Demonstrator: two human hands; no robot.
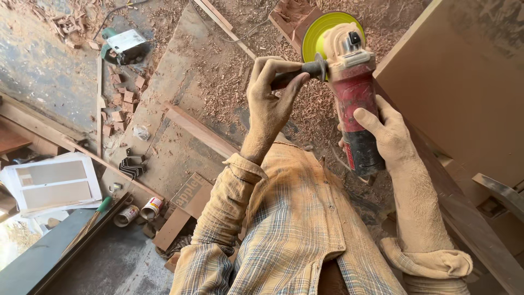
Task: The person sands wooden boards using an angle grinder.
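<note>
A dust-covered red and black angle grinder (352,95) with a yellow-green disc (319,33) is held up in front of me. My left hand (270,101) grips its black side handle. My right hand (385,134) is wrapped around the grinder's lower body. Both hands and my rolled-up plaid sleeves are coated in sawdust. The disc faces away, near the edge of a large brown board (464,82) on the right.
The floor below is littered with wood shavings, small offcut blocks (123,101), planks (199,130) and a green power tool (124,46). Two small cans (139,212) lie near a white framed panel (52,183) at the left. A dark wooden edge runs along the right.
</note>
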